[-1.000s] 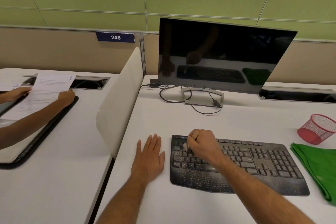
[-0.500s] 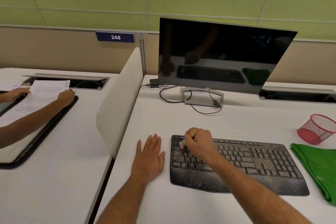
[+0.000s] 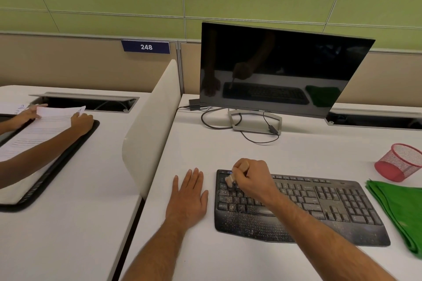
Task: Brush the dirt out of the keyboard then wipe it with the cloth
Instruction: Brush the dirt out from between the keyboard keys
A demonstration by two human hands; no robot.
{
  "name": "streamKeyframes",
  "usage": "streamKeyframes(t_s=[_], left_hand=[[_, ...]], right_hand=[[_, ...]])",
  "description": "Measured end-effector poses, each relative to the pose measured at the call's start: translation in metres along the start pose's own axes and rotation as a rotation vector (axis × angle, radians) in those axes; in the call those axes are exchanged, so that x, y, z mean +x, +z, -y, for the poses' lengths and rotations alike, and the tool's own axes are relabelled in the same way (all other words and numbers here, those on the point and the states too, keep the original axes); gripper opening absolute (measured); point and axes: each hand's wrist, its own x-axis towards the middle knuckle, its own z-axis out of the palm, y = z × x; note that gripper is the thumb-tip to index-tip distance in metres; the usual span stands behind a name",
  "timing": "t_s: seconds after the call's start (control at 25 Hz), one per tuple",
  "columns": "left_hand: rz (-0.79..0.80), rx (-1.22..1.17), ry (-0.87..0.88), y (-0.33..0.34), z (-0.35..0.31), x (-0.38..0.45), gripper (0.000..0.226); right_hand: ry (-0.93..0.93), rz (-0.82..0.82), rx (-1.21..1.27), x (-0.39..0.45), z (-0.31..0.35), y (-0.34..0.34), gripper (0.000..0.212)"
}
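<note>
Curling closed round the brush (image 3: 230, 180), the right hand's grip (image 3: 252, 178) sets bristles on the keyboard's (image 3: 319, 207) top-left keys.

White desk (image 3: 285, 150): keyboard (image 3: 319, 207), green cloth (image 3: 402, 207), red mesh cup (image 3: 399, 162), monitor stand (image 3: 254, 121).

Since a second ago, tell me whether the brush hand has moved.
Yes. The right hand moved the brush toward the keyboard's back-left corner.

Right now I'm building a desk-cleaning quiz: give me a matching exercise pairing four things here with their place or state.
1 brush
2 green cloth
3 left hand
4 red mesh cup

A flat on the desk, left of the keyboard
B held over the keyboard's left end
C lying on its side
D folded, right of the keyboard

Pairs: 1-B, 2-D, 3-A, 4-C
</note>
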Motion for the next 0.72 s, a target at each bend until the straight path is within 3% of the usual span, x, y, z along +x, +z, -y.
streamKeyframes(t_s=[0.24,0.56,0.72], left_hand=[[0.007,0.009,-0.003,-0.002,-0.001,0.0,0.08],[0.017,0.01,-0.002,-0.002,-0.001,0.0,0.081],[0.013,0.005,-0.003,-0.001,-0.001,0.001,0.08]], right_hand=[[-0.072,0.28,-0.001,0.001,0.0,-0.003,0.011],[-0.109,0.399,-0.336,0.016,-0.012,-0.039,0.017],[-0.098,0.347,-0.179,0.015,-0.011,-0.042,0.013]])
